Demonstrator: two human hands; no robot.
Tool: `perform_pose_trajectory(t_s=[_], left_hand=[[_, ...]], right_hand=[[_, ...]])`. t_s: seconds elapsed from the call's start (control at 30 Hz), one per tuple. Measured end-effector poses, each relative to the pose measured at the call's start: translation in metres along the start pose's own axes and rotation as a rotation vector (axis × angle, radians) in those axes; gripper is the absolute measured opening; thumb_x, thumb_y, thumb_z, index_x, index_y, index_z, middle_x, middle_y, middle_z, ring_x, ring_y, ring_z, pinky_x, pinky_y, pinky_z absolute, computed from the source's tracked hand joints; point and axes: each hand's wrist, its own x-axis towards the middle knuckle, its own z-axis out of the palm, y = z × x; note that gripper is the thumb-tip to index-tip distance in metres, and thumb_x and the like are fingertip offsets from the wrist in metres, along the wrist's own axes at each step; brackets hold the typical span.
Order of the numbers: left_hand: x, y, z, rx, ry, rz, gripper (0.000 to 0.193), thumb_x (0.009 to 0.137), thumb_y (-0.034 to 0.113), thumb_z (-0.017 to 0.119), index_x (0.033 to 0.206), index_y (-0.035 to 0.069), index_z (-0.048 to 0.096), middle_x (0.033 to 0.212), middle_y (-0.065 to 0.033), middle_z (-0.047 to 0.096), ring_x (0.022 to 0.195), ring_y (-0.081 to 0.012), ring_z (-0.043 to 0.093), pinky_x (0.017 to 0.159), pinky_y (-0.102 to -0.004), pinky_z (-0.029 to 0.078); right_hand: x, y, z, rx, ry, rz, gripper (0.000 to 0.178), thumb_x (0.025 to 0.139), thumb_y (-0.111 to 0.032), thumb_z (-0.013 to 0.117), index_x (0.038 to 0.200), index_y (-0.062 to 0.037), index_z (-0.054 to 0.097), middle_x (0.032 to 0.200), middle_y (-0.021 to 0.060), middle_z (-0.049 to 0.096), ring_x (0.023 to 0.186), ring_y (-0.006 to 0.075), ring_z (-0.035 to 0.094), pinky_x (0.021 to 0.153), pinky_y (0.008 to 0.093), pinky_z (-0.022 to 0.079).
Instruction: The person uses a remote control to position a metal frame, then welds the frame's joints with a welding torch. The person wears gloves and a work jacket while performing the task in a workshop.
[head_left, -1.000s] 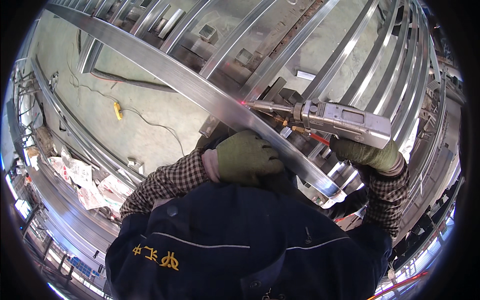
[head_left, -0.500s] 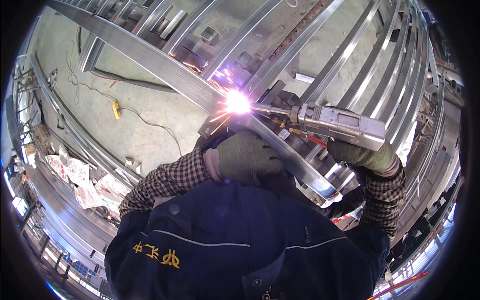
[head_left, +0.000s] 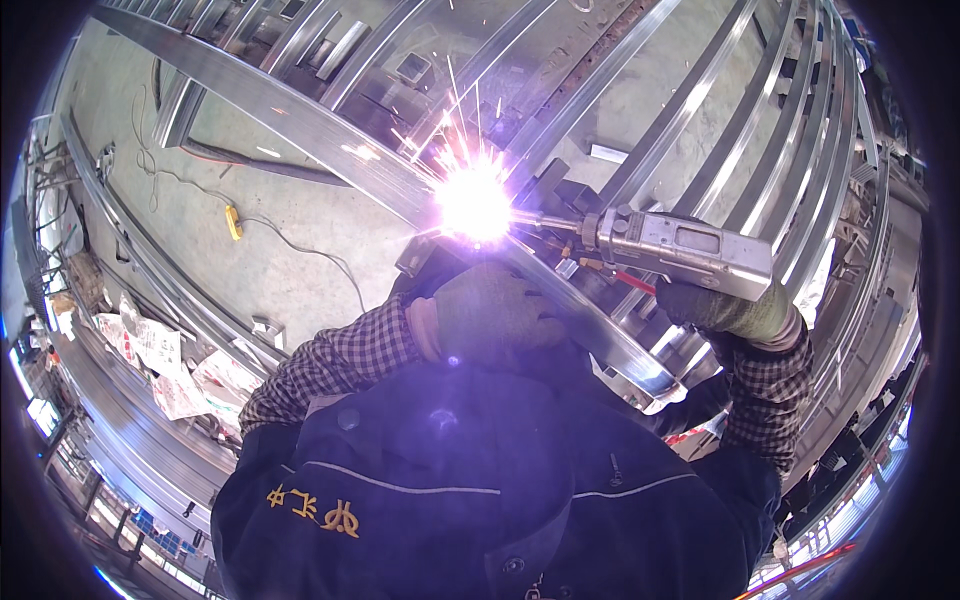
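Note:
My right hand (head_left: 735,312), in a green work glove, is closed round the rear of a silver handheld welding gun (head_left: 690,248). The gun's thin nozzle points left into a blinding white glare with sparks, at a joint on a long rectangular metal tube (head_left: 270,112). That tube runs diagonally from upper left to lower right. Close below the glare is my left hand (head_left: 490,312), gloved too, its fingers curled together beside the tube. What lies inside its fingers is hidden. The weld spot itself is lost in the light.
Several parallel metal bars (head_left: 690,100) stretch away at the upper right. A yellow switch box (head_left: 233,222) on a thin cable lies on the floor at left. White and red sheeting (head_left: 150,345) rests near stacked metal lengths (head_left: 130,420) at the lower left.
The glare has grown larger and brighter, and sparks now fly higher above the joint. Both hands and the welding gun have hardly moved.

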Motion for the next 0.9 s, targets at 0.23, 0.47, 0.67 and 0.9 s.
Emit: perform_pose_trajectory(t_s=[0.23, 0.47, 0.67, 0.9], left_hand=[[0.000, 0.001, 0.000, 0.018, -0.027, -0.011, 0.045, 0.085, 0.046, 0.074, 0.121, 0.020, 0.071, 0.114, -0.0034, 0.071, 0.106, -0.0239, 0.069, 0.095, -0.0477, 0.054], [0.003, -0.001, 0.001, -0.026, -0.005, -0.015, 0.033, 0.085, 0.031, 0.073, 0.115, 0.017, 0.072, 0.118, -0.0046, 0.072, 0.108, -0.0238, 0.071, 0.093, -0.0428, 0.058], [0.003, 0.002, -0.004, 0.011, -0.026, -0.010, 0.027, 0.086, 0.021, 0.069, 0.112, 0.015, 0.072, 0.123, -0.0036, 0.072, 0.109, -0.0224, 0.073, 0.093, -0.0413, 0.060], [0.003, 0.000, 0.001, 0.078, 0.093, 0.017, 0.029, 0.089, 0.025, 0.065, 0.115, 0.019, 0.074, 0.130, 0.0015, 0.070, 0.111, -0.0188, 0.072, 0.091, -0.0402, 0.060]], right_hand=[[-0.001, 0.010, 0.002, 0.116, -0.008, -0.075, 0.049, 0.086, -0.011, 0.087, 0.129, 0.0013, 0.066, 0.090, 0.0003, 0.070, 0.073, 0.0094, 0.063, 0.062, 0.0258, 0.052], [-0.004, 0.023, -0.003, 0.043, -0.024, -0.127, 0.046, 0.086, -0.004, 0.083, 0.128, 0.0014, 0.066, 0.091, -0.0001, 0.069, 0.074, 0.0088, 0.062, 0.063, 0.0243, 0.051], [-0.005, 0.020, 0.001, 0.188, -0.014, -0.118, 0.044, 0.088, -0.005, 0.082, 0.128, 0.0028, 0.065, 0.093, -0.0003, 0.068, 0.075, 0.0076, 0.061, 0.062, 0.0236, 0.051], [-0.011, 0.015, 0.004, 0.319, 0.030, 0.016, 0.042, 0.089, -0.006, 0.081, 0.127, 0.0028, 0.066, 0.091, -0.0008, 0.068, 0.075, 0.0072, 0.062, 0.062, 0.0226, 0.051]])
